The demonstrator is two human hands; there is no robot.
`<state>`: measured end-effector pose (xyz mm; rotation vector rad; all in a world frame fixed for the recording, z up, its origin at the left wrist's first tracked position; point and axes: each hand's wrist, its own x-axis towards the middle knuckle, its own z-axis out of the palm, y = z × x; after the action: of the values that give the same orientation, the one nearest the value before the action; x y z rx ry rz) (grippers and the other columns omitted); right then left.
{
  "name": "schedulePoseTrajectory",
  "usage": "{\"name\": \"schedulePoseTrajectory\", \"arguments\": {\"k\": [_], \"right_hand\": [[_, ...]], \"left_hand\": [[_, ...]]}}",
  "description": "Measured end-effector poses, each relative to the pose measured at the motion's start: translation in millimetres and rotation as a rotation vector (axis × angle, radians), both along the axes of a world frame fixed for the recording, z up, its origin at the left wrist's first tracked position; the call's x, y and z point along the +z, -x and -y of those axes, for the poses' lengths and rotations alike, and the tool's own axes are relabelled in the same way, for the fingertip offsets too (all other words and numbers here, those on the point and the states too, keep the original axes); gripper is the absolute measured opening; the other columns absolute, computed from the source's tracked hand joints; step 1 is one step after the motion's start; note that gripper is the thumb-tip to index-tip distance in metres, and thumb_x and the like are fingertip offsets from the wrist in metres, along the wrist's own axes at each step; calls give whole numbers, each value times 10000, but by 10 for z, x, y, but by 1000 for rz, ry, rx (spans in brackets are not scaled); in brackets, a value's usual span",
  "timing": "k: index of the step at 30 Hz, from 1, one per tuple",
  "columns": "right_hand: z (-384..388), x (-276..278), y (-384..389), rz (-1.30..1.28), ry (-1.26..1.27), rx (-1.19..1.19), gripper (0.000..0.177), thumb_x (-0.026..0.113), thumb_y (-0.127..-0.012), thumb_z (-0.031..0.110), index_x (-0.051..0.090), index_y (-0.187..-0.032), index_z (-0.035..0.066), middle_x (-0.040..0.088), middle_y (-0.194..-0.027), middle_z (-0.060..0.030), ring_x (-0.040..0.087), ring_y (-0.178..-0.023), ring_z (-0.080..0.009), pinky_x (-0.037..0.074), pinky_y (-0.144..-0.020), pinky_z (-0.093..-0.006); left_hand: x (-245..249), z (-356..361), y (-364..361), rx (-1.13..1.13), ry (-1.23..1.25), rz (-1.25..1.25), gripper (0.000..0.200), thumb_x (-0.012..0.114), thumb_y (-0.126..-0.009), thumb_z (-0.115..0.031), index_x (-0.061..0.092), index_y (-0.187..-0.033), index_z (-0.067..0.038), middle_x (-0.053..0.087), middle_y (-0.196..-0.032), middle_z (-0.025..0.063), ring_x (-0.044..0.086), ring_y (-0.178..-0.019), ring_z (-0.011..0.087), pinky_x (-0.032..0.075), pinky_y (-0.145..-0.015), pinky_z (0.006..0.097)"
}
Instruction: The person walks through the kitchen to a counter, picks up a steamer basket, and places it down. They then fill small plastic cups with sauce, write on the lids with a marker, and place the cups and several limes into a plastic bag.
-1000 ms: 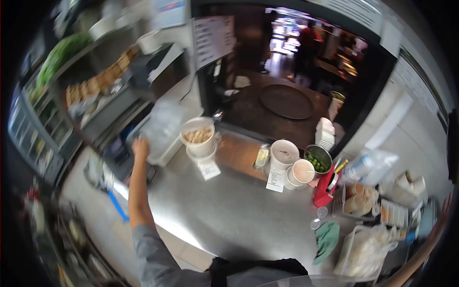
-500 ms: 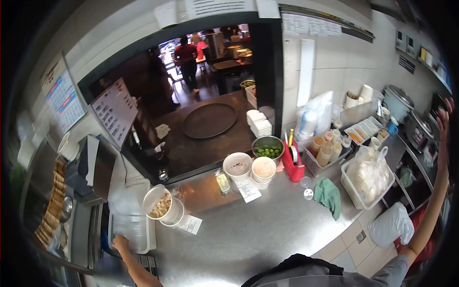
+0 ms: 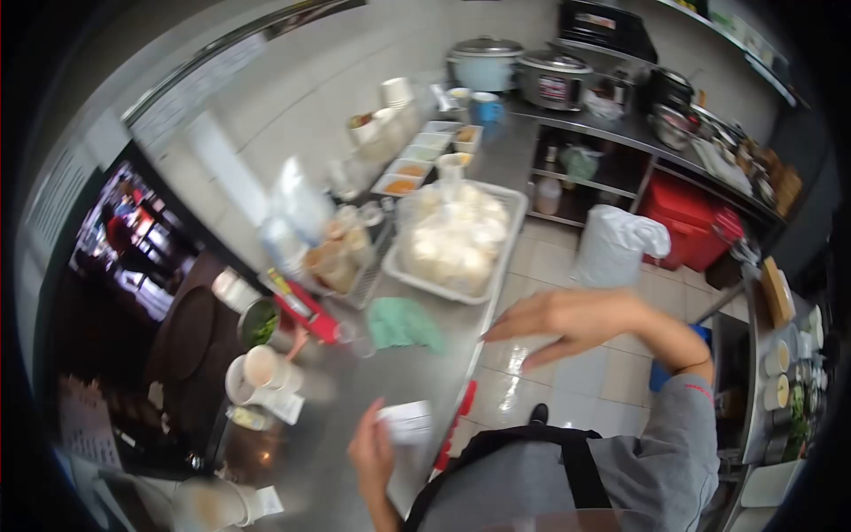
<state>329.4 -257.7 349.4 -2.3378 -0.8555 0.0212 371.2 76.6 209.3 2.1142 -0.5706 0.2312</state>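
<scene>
A small white paper slip (image 3: 407, 423) is pinched in my left hand (image 3: 371, 450), over the steel counter (image 3: 328, 452). My right hand (image 3: 567, 321) is raised beyond the counter's right edge, above the tiled floor, with its fingers apart and nothing in it. Between the two hands and farther off lies a green cloth (image 3: 401, 324). White tubs (image 3: 264, 367) with a receipt beside them stand left of my left hand. Behind the cloth, a white basket (image 3: 490, 293) holds a plastic bag of pale food.
Sauce bottles (image 3: 350, 244), a red holder (image 3: 310, 317) and a metal bowl of green limes (image 3: 262, 324) line the counter. Rice cookers (image 3: 486, 66) stand at the back. A white sack (image 3: 612, 248) and red bins (image 3: 678, 222) are on the floor.
The view has swung to the right. My left hand has left the tray of clear lids and now holds the slip. My right hand has come down from its raised, outstretched position.
</scene>
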Motion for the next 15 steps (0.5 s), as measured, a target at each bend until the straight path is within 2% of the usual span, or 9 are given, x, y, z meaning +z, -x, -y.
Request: {"name": "schedulePoseTrajectory", "arguments": {"k": [2, 3, 5, 8, 10, 11, 12, 15], "right_hand": [[274, -575, 208, 32, -99, -36, 442, 648, -786, 251, 520, -1131, 7, 563, -1098, -149, 516, -1036, -314, 397, -888, -403], [440, -807, 314, 54, -128, -85, 441, 655, -782, 247, 523, -1121, -2, 564, -1091, -156, 508, -1039, -325, 392, -887, -416], [818, -1108, 591, -166, -178, -227, 392, 670, -771, 228, 548, -1064, -2, 589, -1029, -157, 545, -951, -318, 418, -832, -384], [1359, -1362, 1061, -336, -440, -612, 318, 669, -776, 199, 567, -998, -4, 614, -928, -126, 581, -839, -244, 437, -753, -329], [1630, -1505, 1316, -234, -677, -870, 250, 640, -790, 185, 565, -939, -1, 614, -871, -115, 565, -781, -200, 437, -689, -313], [1769, -1575, 1425, -165, -785, -1003, 219, 626, -797, 178, 564, -909, 0, 614, -843, -110, 557, -752, -178, 437, -658, -305], [1915, -1665, 1523, -137, -778, -1104, 219, 601, -803, 138, 552, -968, 4, 607, -860, -93, 562, -805, -152, 443, -678, -307], [2288, -1761, 1594, 46, -769, -1337, 252, 577, -807, 107, 534, -1039, 19, 598, -887, -85, 565, -847, -148, 446, -719, -296]], "left_hand": [[-15, 1009, 4, -365, 55, 112, 247, 555, -817, -13, 570, -1063, -13, 636, -924, 136, 633, -720, 210, 497, -630, 307], [19, 1452, 24, -517, 86, 158, 245, 569, -806, -7, 569, -1051, -9, 636, -918, 136, 632, -714, 217, 498, -628, 311], [81, 2238, 40, -828, 145, 257, 243, 596, -785, 5, 567, -1025, -2, 636, -906, 137, 631, -701, 230, 501, -624, 320], [169, 3100, 182, -944, 119, 293, 261, 622, -751, 42, 553, -1001, 9, 634, -876, 153, 625, -736, 252, 495, -646, 318], [306, 3543, 210, -950, 244, 400, 282, 630, -782, -89, 531, -1029, 6, 632, -880, 148, 608, -802, 306, 480, -724, 386], [492, 3670, 252, -919, 383, 475, 347, 608, -796, -200, 508, -1060, 2, 616, -925, 150, 587, -844, 328, 466, -748, 416], [631, 3776, 265, -874, 527, 538, 430, 586, -811, -312, 485, -1092, -2, 601, -971, 153, 566, -887, 350, 452, -771, 447], [960, 4195, 232, -783, 929, 711, 428, 577, -818, -301, 477, -1117, -12, 584, -1015, 149, 542, -939, 329, 410, -814, 461]]}}
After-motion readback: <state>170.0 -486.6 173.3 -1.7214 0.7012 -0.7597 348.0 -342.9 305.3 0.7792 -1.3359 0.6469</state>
